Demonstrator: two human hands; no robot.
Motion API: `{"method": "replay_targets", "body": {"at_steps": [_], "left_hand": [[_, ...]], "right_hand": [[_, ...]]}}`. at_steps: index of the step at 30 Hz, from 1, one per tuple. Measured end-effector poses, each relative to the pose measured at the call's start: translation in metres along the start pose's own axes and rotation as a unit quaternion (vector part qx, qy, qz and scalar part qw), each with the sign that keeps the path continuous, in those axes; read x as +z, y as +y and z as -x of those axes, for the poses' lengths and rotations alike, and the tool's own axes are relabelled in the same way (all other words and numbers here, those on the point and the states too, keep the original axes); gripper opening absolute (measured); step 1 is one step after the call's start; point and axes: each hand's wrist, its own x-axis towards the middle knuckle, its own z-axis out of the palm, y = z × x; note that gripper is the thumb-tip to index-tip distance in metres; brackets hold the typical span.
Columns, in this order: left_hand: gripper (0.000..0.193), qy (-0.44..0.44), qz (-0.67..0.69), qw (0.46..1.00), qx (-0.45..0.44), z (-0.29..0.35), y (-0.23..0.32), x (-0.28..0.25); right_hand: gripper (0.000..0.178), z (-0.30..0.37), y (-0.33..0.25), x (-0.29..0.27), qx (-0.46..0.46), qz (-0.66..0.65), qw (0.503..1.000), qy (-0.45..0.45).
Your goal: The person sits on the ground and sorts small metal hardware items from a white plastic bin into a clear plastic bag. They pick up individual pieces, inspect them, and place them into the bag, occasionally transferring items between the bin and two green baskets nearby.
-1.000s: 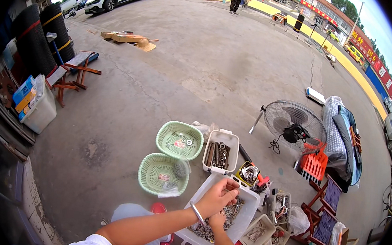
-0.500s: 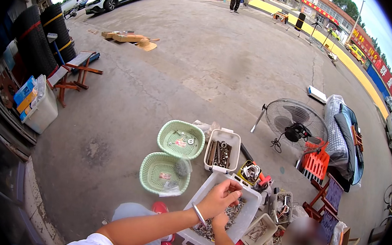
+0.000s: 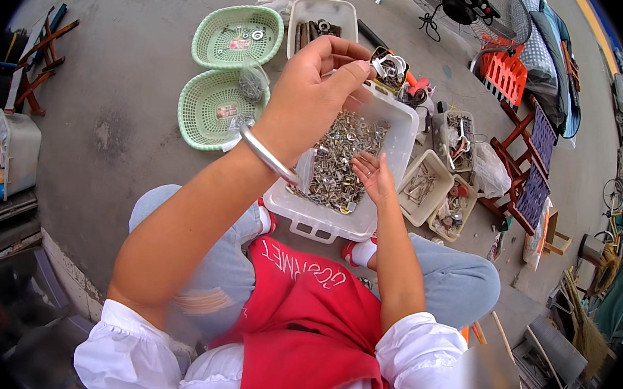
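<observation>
My left hand [image 3: 321,94], a silver bangle on its wrist, is raised over the white plastic bin [image 3: 400,132]. Its fingers bend toward the thumb, and whatever lies between them is too small or hidden to make out. Lower down, my right hand [image 3: 375,176] is open just above the bin's contents, palm turned up and fingers stretched out. The bin holds a heap of mixed small metal hardware [image 3: 338,163], seemingly screws, nuts and washers. A clear plastic bag [image 3: 305,170] rests at the heap's left side.
Two green baskets [image 3: 199,52] with a few small parts stand left of the bin. Beyond it is a white tub [image 3: 326,8] of larger bolts. Smaller trays [image 3: 426,187] sit on the right, near a folding stool [image 3: 531,167] and a floor fan [image 3: 468,5].
My view has tipped downward, bringing my lap and red apron into sight. My hands, close together before, are now apart: the left is higher, and the right has opened palm up.
</observation>
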Motion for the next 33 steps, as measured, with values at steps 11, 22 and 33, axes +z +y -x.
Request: {"method": "replay_targets", "body": {"at_steps": [11,22,33], "left_hand": [[0.032,-0.008,-0.012,1.000,0.002,-0.004,-0.016,0.003],[0.032,-0.006,-0.019,0.999,-0.041,-0.002,-0.023,-0.002],[0.028,-0.009,-0.015,1.000,-0.023,-0.001,-0.022,-0.008]], "right_hand": [[0.023,0.003,0.011,-0.048,-0.079,0.072,0.985,0.136],[0.013,-0.006,0.083,-0.028,-0.168,0.649,0.725,0.157],[0.006,-0.034,0.069,-0.016,-0.223,0.881,0.410,0.073]]}}
